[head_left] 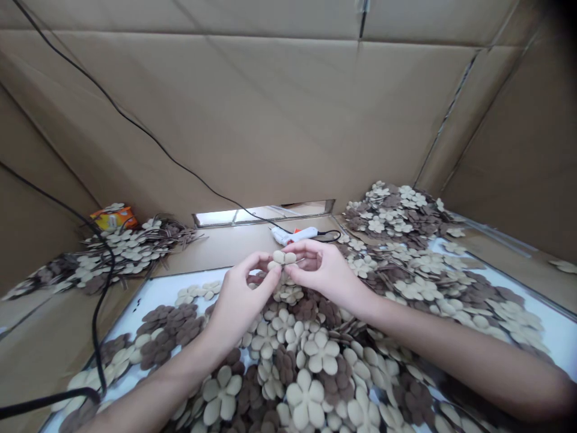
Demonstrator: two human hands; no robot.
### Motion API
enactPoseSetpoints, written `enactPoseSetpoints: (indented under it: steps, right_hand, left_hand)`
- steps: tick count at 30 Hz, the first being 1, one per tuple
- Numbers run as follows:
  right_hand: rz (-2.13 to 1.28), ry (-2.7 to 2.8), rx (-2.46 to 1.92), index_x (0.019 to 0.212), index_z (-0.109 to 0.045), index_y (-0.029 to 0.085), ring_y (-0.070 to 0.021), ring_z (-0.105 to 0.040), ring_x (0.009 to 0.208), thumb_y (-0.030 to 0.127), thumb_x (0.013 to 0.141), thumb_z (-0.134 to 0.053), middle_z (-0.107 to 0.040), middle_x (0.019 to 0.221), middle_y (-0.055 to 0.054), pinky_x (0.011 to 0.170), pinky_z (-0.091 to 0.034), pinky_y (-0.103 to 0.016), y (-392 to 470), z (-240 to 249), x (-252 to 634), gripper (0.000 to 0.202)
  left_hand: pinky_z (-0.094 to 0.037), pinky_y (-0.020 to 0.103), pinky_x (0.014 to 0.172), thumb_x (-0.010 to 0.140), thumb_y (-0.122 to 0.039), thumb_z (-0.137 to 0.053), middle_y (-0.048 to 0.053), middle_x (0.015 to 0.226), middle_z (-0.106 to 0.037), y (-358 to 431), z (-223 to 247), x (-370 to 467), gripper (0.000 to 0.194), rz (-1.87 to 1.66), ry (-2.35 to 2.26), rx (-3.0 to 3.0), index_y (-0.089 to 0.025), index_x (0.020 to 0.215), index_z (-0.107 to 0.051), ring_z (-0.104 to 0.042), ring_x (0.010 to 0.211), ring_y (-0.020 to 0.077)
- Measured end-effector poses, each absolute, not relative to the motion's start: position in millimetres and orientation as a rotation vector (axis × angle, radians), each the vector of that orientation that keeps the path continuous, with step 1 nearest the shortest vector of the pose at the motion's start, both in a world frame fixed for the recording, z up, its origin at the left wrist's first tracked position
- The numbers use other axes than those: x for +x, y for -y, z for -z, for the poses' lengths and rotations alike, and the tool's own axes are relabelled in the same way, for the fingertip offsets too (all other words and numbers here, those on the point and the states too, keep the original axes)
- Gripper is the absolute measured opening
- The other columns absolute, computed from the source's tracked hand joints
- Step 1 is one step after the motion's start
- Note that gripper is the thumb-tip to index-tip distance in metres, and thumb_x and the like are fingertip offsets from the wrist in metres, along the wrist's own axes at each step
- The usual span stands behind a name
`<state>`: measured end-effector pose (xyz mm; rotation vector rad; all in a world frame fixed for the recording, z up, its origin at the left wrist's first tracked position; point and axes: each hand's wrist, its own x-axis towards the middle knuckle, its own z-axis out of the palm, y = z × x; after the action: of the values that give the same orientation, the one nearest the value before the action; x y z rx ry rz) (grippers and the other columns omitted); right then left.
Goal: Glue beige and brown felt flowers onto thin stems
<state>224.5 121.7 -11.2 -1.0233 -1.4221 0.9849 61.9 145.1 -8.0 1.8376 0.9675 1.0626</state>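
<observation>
In the head view, a cream petalled flower (283, 258) is held up between both hands at the centre. My left hand (250, 285) pinches its left side with thumb and fingers. From the right, my right hand (320, 267) grips the same flower near its lower edge, fingertips close to those of my left hand. Many loose cream flowers (305, 400) and brown flowers (180, 323) lie under and around both hands on a white board (559, 343). A white glue gun (295, 235) lies just beyond my hands.
Cardboard walls (270, 120) enclose the work area, with a slot low in the back one. Flower piles stand at the back left (135, 243) and back right (401, 210). An orange packet (115, 218) sits at the left. A black cable (148, 135) crosses the left side.
</observation>
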Motion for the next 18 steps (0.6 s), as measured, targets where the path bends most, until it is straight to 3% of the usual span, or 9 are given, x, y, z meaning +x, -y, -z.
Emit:
enactPoseSetpoints:
  steps: [10,18]
  right_hand:
    - [-1.073,1.403,-1.007,0.096,-0.066,0.015,-0.0132,-0.066,0.079,0.016,0.067,-0.069,-0.070,0.092,-0.004,0.076,-0.053,-0.027,-125,9,229,0.029]
    - [-1.178,1.379,-1.055,0.094,-0.066,0.014,-0.0127,-0.065,0.076,0.012,0.064,-0.069,-0.069,0.085,-0.004,0.074,-0.052,-0.025,-127,7,230,0.031]
  left_hand:
    - [-0.046,0.022,0.060,0.079,-0.034,-0.061,0.004,0.085,-0.065,-156,1,56,0.021,-0.893,-0.902,1.770,-0.016,0.091,-0.064,-0.056,0.069,0.0141]
    - [-0.047,0.028,0.072,0.081,-0.037,-0.056,0.006,0.086,-0.067,-169,-1,49,0.024,-0.723,-0.805,1.746,-0.017,0.092,-0.066,-0.060,0.080,0.0194]
